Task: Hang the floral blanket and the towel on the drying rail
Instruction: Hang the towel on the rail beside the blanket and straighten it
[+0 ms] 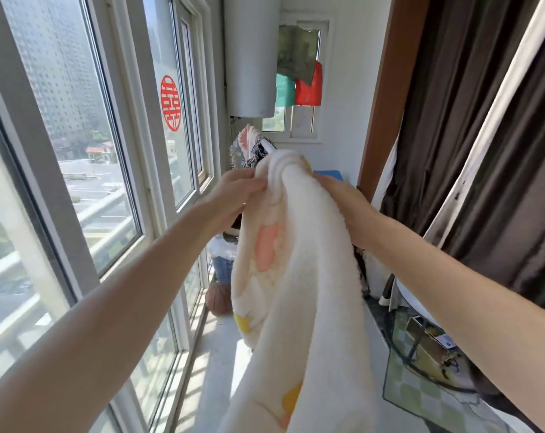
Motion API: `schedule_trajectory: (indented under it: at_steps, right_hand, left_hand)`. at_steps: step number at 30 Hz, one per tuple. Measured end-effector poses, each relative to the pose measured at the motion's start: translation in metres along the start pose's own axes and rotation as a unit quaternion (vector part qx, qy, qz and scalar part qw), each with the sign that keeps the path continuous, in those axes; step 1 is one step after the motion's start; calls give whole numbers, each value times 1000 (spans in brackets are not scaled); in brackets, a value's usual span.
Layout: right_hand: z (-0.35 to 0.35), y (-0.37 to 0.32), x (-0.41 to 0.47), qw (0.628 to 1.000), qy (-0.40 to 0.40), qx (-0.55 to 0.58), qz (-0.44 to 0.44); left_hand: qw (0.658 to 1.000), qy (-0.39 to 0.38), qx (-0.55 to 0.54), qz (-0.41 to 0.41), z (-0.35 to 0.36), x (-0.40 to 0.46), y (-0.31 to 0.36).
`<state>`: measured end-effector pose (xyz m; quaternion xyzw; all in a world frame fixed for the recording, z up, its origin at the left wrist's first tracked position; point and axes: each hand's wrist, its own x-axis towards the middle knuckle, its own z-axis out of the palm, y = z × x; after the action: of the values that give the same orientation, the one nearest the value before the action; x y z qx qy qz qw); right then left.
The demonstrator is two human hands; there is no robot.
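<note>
The person stood in a narrow enclosed balcony with a pale concrete floor (221,354), both bare arms stretched forward. The left hand (233,195) and the right hand (343,201) held up a thick white fleece blanket printed with pink and yellow flowers (299,276), gathered into a bunch at chest height. The left fingers (249,182) pinched the bunched top fold from the left; the right hand pressed in from the right, its fingers curling behind the cloth, though their tips were hidden. From the bunch the blanket hung straight down between the arms towards the bottom of the view. Whether it already lay over a rail could not be told — no rail showed beneath it.

Along the left side ran tall white-framed sliding windows (86,182), one pane carrying a round red paper cutout (170,103), with tower blocks and a car park outside. At the far end a white cylindrical water heater (252,57) hung on the wall beside a small window (302,79) where red and green cloths were hung. Just behind the blanket's top sat a fringed patterned cloth (249,148). Dark brown curtains (471,120) filled the right side, and a brown basketball (218,300) rested on the floor by the window wall.
</note>
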<state>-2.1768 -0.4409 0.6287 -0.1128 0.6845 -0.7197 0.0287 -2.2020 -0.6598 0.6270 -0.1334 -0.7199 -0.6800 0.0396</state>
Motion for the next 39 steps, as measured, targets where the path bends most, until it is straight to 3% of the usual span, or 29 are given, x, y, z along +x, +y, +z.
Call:
schedule_trajectory:
  at_steps: [6, 9, 12, 15, 17, 21, 28, 32, 36, 39]
  right_hand:
    - [18, -8, 11, 995, 52, -77, -42]
    - [11, -28, 17, 993, 83, -41, -78]
    - [-4, -46, 30, 985, 119, -68, -109]
    - [-10, -36, 31, 964, 61, -251, -70]
    - [-16, -27, 32, 961, 24, -259, -90]
    - [-45, -26, 32, 964, -50, -228, -128]
    - [-87, -33, 15, 930, -170, -279, -170]
    - [-100, -36, 15, 913, -215, -295, -185]
    - [-114, -36, 28, 897, -237, -316, -197]
    - [-127, -34, 42, 882, -233, -346, -218]
  left_hand:
    - [975, 169, 146, -12, 14, 11, 17]
    - [947, 256, 192, -20, 14, 22, 50]
    - [906, 214, 363, -27, 25, 27, 90]
    - [923, 137, 351, -82, 46, 23, 111]
    - [924, 110, 351, -106, 60, 20, 123]
    - [854, 117, 484, -151, 95, 17, 138]
    - [779, 143, 571, -216, 128, 16, 130]
    - [791, 167, 551, -208, 128, 12, 124]
    - [757, 218, 592, -171, 120, 15, 118]
    - [784, 199, 559, -182, 112, 19, 115]
